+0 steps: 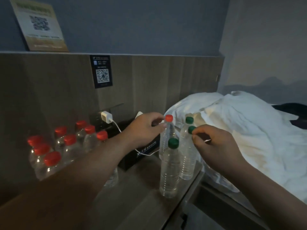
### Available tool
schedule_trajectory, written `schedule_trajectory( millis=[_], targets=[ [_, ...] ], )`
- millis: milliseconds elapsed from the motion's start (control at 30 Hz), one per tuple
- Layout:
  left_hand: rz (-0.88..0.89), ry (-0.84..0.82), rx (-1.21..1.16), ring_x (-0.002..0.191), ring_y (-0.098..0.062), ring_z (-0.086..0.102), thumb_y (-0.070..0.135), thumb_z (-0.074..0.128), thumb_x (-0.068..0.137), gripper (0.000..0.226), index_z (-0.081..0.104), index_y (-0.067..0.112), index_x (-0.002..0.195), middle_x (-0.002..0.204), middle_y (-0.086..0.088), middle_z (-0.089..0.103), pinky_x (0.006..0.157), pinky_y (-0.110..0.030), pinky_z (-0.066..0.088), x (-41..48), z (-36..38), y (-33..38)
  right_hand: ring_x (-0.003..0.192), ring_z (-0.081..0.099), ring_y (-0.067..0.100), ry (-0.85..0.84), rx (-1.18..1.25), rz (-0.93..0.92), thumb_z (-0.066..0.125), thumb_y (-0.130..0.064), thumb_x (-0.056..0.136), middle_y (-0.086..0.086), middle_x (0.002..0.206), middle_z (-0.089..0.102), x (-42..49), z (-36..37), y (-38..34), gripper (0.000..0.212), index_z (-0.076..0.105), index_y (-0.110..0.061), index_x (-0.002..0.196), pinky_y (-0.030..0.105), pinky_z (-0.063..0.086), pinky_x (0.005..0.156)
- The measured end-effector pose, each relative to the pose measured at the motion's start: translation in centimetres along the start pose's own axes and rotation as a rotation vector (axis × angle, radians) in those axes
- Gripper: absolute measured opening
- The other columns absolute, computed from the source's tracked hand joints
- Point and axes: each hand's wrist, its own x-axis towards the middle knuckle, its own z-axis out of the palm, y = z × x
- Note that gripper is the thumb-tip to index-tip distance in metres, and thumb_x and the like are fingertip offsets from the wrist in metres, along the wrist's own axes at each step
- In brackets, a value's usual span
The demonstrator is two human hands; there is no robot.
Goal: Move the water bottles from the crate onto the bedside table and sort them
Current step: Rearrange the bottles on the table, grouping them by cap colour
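The bottles are clear, ribbed plastic cylinders with tapered shoulders and ridged screw caps in red or green; all stand upright on the counter point(132, 201), a flat surface with a grey wood-grain finish. A cluster of eight red-capped bottles point(69, 140) occupies the left portion of the counter, packed close in short rows against the wood-grain wall panel point(49, 90). One further clear bottle point(113, 179) shows beneath the left forearm; its cap is hidden. At the right edge of the counter, beside the bed, four bottles stand together: the single red-capped bottle point(166, 140), the front green-capped bottle point(171, 171), the middle green-capped bottle point(187, 163) and the rear green-capped bottle point(189, 120). The left hand point(146, 128) pinches the neck of the single red-capped bottle between thumb and forefinger, directly under the cap. The right hand point(214, 145) has its fingers curled, with the fingertips closed on the cap of the middle green-capped bottle. A black rectangular box point(141, 157) with white print lies behind the four bottles. A white cube charger point(106, 116) sits in a wall socket; its thin white cable point(118, 128) runs down across the box. Crumpled white bedding point(249, 130) covers the bed to the right. A dark QR-code sticker point(103, 72) adheres to the wall panel, and a printed card point(39, 25) leans on the ledge above.
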Motion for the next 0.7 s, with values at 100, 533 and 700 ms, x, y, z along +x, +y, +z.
schedule_trajectory(
  millis=[100,533,700],
  targets=[
    [-0.058,0.02,0.028,0.102,-0.009,0.06,0.036,0.067,0.085,0.028,0.062,0.027,0.111,0.104,0.01,0.064,0.095,-0.034,0.05,4.6,2.1,-1.9,0.085,0.061,0.005,-0.094,-0.018,-0.006,0.061,-0.04,0.084,-0.01,0.096,0.065,0.9,2.3,1.1,0.03,0.067,-0.024,0.109,0.029,0.053,0.078],
    [-0.123,-0.021,0.128,0.094,-0.019,0.061,0.027,0.076,0.075,0.03,0.056,0.026,0.097,0.103,-0.001,0.063,0.084,-0.038,0.053,12.2,6.9,-6.4,0.078,0.061,0.001,-0.205,0.087,-0.035,0.07,-0.05,0.072,-0.011,0.082,0.066,2.8,8.3,3.6,0.028,0.061,-0.029,0.089,0.029,0.053,0.071],
    [-0.097,0.038,0.152,0.09,-0.017,0.061,0.026,0.076,0.076,0.028,0.053,0.028,0.091,0.095,0.002,0.063,0.079,-0.035,0.054,10.7,6.5,-6.5,0.076,0.052,-0.01,-0.253,0.106,-0.013,0.071,-0.047,0.075,-0.023,0.08,0.055,2.0,8.8,3.7,0.027,0.049,-0.039,0.089,0.009,0.037,0.063]
  ],
)
